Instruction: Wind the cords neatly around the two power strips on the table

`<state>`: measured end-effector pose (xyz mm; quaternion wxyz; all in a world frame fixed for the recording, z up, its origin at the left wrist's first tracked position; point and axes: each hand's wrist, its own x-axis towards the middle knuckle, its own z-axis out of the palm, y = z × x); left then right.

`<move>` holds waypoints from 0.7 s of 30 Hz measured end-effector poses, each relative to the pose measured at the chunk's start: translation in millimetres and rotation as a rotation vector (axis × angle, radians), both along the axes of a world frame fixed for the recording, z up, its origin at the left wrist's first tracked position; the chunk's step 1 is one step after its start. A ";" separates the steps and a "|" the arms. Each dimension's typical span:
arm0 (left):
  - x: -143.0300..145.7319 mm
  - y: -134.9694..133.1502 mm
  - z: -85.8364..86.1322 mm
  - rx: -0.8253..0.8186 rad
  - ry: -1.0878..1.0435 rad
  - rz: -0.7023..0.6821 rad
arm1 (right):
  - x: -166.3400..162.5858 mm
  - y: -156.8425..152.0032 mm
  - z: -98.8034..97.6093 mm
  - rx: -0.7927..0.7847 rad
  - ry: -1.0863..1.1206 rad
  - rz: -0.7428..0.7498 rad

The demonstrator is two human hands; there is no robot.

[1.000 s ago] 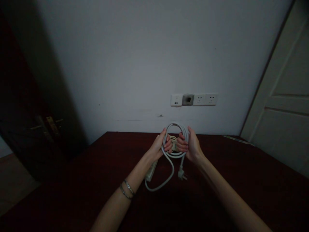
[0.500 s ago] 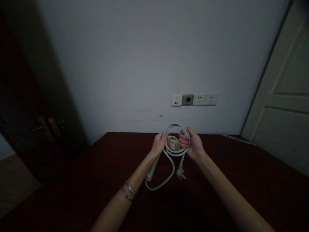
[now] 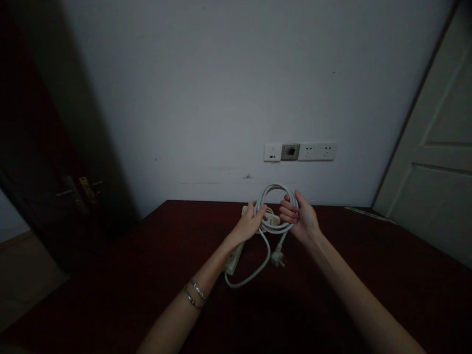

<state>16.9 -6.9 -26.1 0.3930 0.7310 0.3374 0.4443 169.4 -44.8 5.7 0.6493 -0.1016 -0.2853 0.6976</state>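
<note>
A white power cable [image 3: 275,194] is wound into a coil of several loops, held upright above a dark red table [image 3: 332,295]. My left hand [image 3: 250,223] grips the coil's left side, and my right hand [image 3: 300,219] is closed on its right side. The plug [image 3: 277,259] dangles from the coil on a short length below my right hand. A longer loop of cable [image 3: 254,273] sags to the table and leads to the white power strip [image 3: 233,258], which lies under my left wrist. Two bracelets sit on my left forearm.
A row of wall sockets [image 3: 300,152] is set in the white wall behind the table. A dark door with a brass handle [image 3: 79,192] stands at the left. A white panelled door [image 3: 438,167] is at the right.
Both hands and the coil have shifted slightly right and up. My right hand's fingers have regripped the coil, and the plug now hangs a little higher.
</note>
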 end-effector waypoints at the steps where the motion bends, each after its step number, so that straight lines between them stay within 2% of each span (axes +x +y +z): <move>1: -0.3 -1.6 -1.0 -0.048 -0.026 -0.056 | 3.5 -0.6 1.8 0.019 0.016 -0.008; 5: -10.7 -13.0 -12.8 -0.310 0.094 -0.373 | 18.1 -4.3 10.8 0.051 0.086 -0.048; 8: -27.1 -27.7 -27.6 -0.329 0.290 -0.571 | 26.1 -6.8 16.2 0.036 0.134 -0.075; 11: -41.4 -45.3 -42.4 -0.106 0.568 -0.610 | 30.8 -8.4 18.7 0.031 0.165 -0.079; 14: -48.6 -60.9 -55.2 0.336 0.862 -0.525 | 34.0 -9.6 20.4 0.035 0.181 -0.090; 17: -52.8 -69.6 -65.0 0.701 0.989 -0.407 | 36.2 -11.0 23.5 0.035 0.170 -0.139; 21: -61.6 -67.9 -68.1 0.849 1.040 -0.366 | 34.8 -11.6 29.0 0.020 0.073 -0.274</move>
